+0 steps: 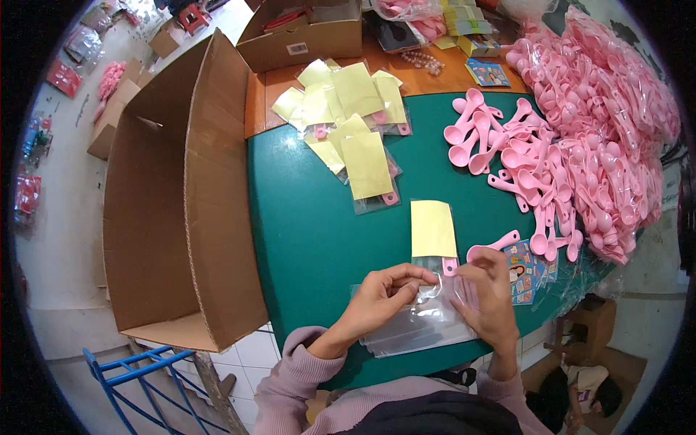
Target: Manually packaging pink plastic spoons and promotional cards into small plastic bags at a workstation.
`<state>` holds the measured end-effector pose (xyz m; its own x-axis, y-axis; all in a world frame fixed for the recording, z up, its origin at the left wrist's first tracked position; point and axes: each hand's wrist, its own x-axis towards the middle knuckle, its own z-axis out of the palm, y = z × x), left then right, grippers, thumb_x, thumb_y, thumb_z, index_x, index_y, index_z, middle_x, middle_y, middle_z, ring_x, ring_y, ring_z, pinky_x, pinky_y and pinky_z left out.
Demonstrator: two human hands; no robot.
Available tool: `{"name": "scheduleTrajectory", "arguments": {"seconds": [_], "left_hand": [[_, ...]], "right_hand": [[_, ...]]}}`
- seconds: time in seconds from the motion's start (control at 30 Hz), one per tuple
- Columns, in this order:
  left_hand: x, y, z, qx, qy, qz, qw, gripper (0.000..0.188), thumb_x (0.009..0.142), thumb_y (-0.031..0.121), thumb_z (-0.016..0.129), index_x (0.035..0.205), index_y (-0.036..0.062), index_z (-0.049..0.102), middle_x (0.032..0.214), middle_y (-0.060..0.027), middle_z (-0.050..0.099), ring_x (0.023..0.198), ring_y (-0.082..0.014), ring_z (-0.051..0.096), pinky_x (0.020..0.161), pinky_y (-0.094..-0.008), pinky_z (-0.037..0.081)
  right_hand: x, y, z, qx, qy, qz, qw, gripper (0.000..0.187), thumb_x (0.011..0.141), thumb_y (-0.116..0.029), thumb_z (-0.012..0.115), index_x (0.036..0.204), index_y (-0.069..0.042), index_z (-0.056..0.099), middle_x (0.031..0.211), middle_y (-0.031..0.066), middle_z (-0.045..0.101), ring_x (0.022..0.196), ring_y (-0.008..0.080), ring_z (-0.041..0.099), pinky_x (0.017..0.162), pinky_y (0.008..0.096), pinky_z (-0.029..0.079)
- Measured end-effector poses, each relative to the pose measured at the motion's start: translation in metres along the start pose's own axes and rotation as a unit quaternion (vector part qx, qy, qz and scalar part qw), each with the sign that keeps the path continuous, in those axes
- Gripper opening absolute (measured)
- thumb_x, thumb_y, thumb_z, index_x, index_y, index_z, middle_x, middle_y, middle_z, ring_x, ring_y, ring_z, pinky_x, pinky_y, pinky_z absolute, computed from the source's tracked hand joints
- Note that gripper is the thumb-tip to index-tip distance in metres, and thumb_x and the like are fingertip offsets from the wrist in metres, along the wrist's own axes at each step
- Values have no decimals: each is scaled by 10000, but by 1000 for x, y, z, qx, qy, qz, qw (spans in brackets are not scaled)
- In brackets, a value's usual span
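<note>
Both hands, the left hand (388,290) and the right hand (489,290), pinch the open end of a clear bag (435,279) holding a yellow card (433,228) and a pink spoon (450,267) on the green worktop (304,217), so this looks like the closing step, which needs a firm, even press.

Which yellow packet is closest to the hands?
The single yellow packet lying alone on the green table, just above the left hand and right hand. The other yellow packets sit piled farther away, near the cardboard box.
</note>
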<state>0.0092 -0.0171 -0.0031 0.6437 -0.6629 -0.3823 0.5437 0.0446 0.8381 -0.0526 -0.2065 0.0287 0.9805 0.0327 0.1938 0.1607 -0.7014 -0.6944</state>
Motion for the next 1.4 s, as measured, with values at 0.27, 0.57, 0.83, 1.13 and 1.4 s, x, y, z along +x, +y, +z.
{"name": "scheduleTrajectory", "arguments": {"seconds": [0.27, 0.57, 0.83, 1.13, 1.4], "left_hand": [[1, 12, 3, 329, 42, 132, 934, 146, 803, 43, 596, 948, 35, 577, 878, -71, 595, 734, -126, 593, 629, -245, 482], [6, 7, 2, 346, 67, 145, 924, 177, 781, 130, 665, 897, 17, 592, 866, -77, 551, 738, -165, 591, 633, -261, 525], [5, 1, -1, 310, 108, 127, 936, 129, 758, 95, 690, 842, 24, 623, 895, -69, 577, 796, -136, 598, 643, -259, 536], [7, -15, -6, 126, 116, 59, 983, 196, 813, 16, 620, 969, -12, 506, 911, -48, 559, 818, -96, 565, 715, -216, 472], [7, 8, 0, 221, 78, 106, 966, 400, 814, 2, 586, 1199, 46, 487, 1139, -61, 490, 927, -117, 531, 722, -222, 470]], "right_hand": [[5, 14, 1, 111, -26, 31, 993, 172, 661, 26, 689, 805, -4, 601, 962, 109, 465, 799, 209, 561, 709, 301, 462], [-3, 18, 19, 423, -11, 253, 870, 100, 820, 10, 592, 892, 44, 533, 847, 67, 559, 790, 117, 592, 681, 222, 503], [0, 14, 25, 344, 70, 289, 891, 103, 825, 7, 589, 861, 40, 498, 751, 78, 582, 639, 119, 616, 556, 210, 504], [2, 9, 28, 332, 83, 264, 901, 111, 820, 22, 583, 928, 25, 557, 729, 63, 580, 638, 113, 614, 547, 208, 500], [5, 13, 7, 141, 28, 182, 973, 253, 800, 24, 570, 1051, 11, 593, 836, 108, 597, 705, 170, 612, 586, 244, 486]]}}
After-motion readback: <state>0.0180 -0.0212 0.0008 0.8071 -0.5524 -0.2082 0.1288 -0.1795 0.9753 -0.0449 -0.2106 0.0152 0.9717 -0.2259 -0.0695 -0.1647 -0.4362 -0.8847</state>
